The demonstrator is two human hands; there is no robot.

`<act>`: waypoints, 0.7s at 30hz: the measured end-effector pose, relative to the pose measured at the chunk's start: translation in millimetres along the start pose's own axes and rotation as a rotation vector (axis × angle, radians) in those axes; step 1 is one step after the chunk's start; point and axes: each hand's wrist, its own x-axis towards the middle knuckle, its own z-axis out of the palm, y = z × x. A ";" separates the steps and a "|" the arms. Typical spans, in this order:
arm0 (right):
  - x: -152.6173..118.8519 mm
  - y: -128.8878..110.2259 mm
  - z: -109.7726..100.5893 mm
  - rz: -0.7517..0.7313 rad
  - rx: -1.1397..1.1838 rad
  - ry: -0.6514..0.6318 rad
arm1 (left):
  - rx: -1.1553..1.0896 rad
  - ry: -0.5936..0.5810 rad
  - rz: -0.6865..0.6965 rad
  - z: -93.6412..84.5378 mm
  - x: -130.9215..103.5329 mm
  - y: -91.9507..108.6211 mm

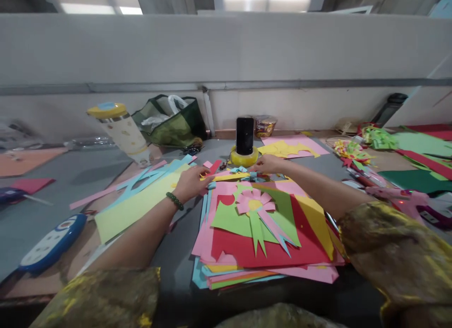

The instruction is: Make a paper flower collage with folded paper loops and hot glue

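Beyond a stack of coloured paper, my left hand (190,183), with a dark green bead bracelet (175,201) at the wrist, has its thumb and fingers closed at the left end of a yellow paper strip (229,177). Across from it, my right hand (270,164) curls its fingers down among small blue paper scraps (240,170); whatever is between the fingertips is hidden. Nearer to me, a pink paper flower rosette (254,203) with a yellow centre and green and pink tails lies on a green sheet (226,219) over a red sheet (243,252).
A phone (245,136) stands in a yellow tape roll (244,157). At left are a tilted tumbler (123,132), a green bag (173,123), paper strips and a blue-and-white device (52,243). A pink glue gun (399,198) and paper flowers (353,154) lie right.
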 end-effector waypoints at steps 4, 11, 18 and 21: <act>8.0 -0.8 12.9 -0.038 0.137 -0.005 | 0.030 -0.073 0.046 4.2 -6.6 13.0; 18.1 19.5 -20.9 -0.091 0.345 0.252 | -0.088 0.078 0.077 6.4 -9.3 14.2; 13.0 2.7 -62.0 -0.185 0.580 0.366 | -0.501 0.183 0.056 -2.9 -1.2 27.8; 9.1 -10.9 -68.8 -0.224 0.664 0.331 | -0.682 0.088 0.013 -21.0 13.9 47.4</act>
